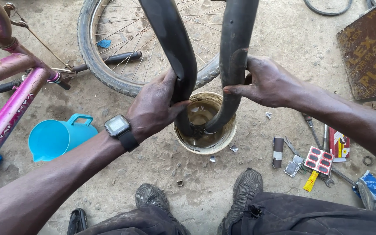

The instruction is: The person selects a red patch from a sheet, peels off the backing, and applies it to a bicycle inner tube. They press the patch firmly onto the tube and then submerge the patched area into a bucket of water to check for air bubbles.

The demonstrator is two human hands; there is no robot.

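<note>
inner tube (236,52), looped down into water bucket (225,135)
left hand (155,106) and right hand (268,82) each clamped on one limb; bend lies below both grips, midway between.

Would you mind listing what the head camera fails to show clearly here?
- Inner tube: its upper loop is cut off by the top edge.
- Tube's valve end in the bucket: murky water hides most of it.
- Left hand and right hand: fingertips hidden behind the tube.
- Pink bicycle frame: cut off by the left edge.
</note>
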